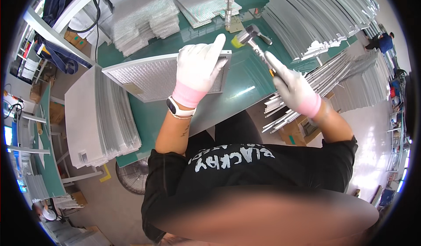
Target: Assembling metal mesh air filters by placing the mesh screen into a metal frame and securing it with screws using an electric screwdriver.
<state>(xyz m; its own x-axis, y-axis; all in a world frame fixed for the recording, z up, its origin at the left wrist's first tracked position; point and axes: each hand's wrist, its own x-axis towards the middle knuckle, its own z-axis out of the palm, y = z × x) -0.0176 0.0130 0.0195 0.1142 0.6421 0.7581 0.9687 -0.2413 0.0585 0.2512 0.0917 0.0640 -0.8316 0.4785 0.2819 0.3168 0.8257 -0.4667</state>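
Note:
My right hand (pixel 294 86), in a white glove with a pink cuff, is wrapped round the handle of a mallet (pixel 253 35). The mallet's head is metal with a yellow-green face, and it is raised over the green tabletop. A framed silvery mesh panel (pixel 151 76) stands tilted on its edge at the near side of the table. My left hand (pixel 198 66), gloved the same way, is closed over its upper edge near the right corner. The index finger points up and away from the frame; the other fingertips are partly hidden.
Stacks of mesh sheets stand at the back left (pixel 144 20), back centre (pixel 206 5) and left (pixel 98 114) of the green table (pixel 245 75). More panels (pixel 320 18) lean at the right, above thin white strips (pixel 302 97). A metal post (pixel 229 5) rises at the far edge; a fan (pixel 131 176) is below.

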